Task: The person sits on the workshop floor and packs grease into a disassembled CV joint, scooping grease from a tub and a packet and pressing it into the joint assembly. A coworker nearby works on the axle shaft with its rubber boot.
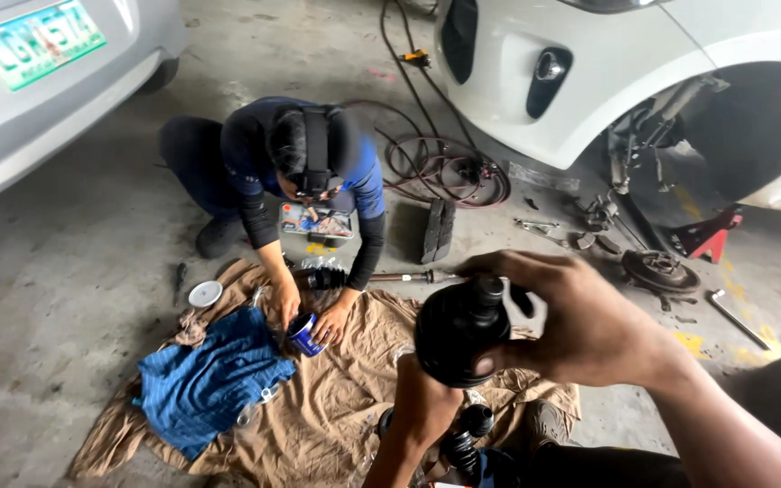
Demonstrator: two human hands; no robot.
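Close under my face I held a black rubber boot [456,333], its narrow ribbed neck up. My right hand [589,325] had its fingers curled tight over the top and side of it. My left hand [422,402] came up from below, but the boot hid its fingers, so I could not tell how far they were shut or whether they gripped it at all. Boot and hands hung in the air over the near right corner of the tan cloth [336,398] spread on the concrete floor [74,271].

As I judged it, the rubber looked greasy, and a slip would have dropped the boot onto the dirty floor past the cloth's edge, where grit would stick inside it. A second ribbed boot [467,434] lay just below, near my knees, and a fall could have knocked it too. The co-worker [305,172] crouched at the far edge of the cloth with both hands around a small blue tin [304,333]; the axle shaft [390,277] beside them lay near enough that a stretched leg might roll it off.

Of labels: a green-and-white number plate [36,41] sat on the silver car at the far left. A flat rectangular pack with a red and blue printed face [318,222] lay under the co-worker's chest. A round white lid [204,294] rested off the cloth's far left corner, beside the folded blue checked rag [205,380].
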